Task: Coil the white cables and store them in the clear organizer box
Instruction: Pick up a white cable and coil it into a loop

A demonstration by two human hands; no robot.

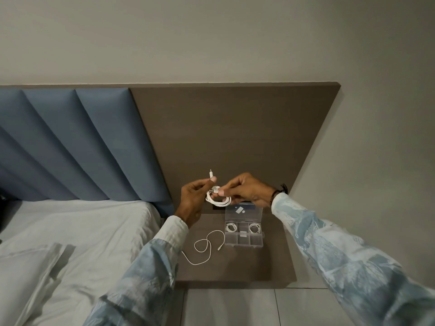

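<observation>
White cable, thin and glossy, is wound into a few small loops held above the bedside shelf, its plug end poking up at 12 o'clock from the left hand, whose thumb and fingers pinch it. At 3 o'clock the right hand pinches the coil's top. At 5 o'clock sits the clear organizer box, lid open, two coils inside. At 6 o'clock a loose cable sprawls uncoiled on the shelf

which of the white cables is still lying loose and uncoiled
The cable on the nightstand, left of the clear box. It sprawls loose, while one coil is held in both hands and two sit in the box.
</observation>
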